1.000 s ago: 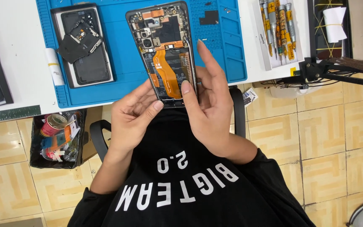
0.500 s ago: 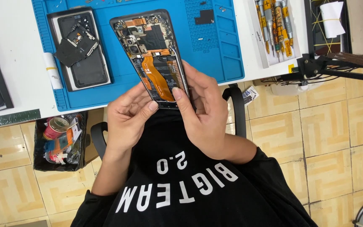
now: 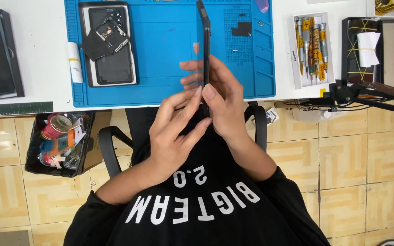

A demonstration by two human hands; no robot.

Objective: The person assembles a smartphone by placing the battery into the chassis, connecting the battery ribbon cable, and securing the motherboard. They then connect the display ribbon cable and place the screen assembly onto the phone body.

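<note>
I see the phone (image 3: 204,41) turned edge-on above the blue mat (image 3: 169,54), its lower end pinched between my left hand (image 3: 174,132) and right hand (image 3: 222,102); its face seems hidden.

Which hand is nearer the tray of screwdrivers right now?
The right hand. It grips the edge-on phone over the blue mat, on the side toward the screwdriver tray. The left hand sits lower and farther away, fingers on the phone's lower end.
</note>
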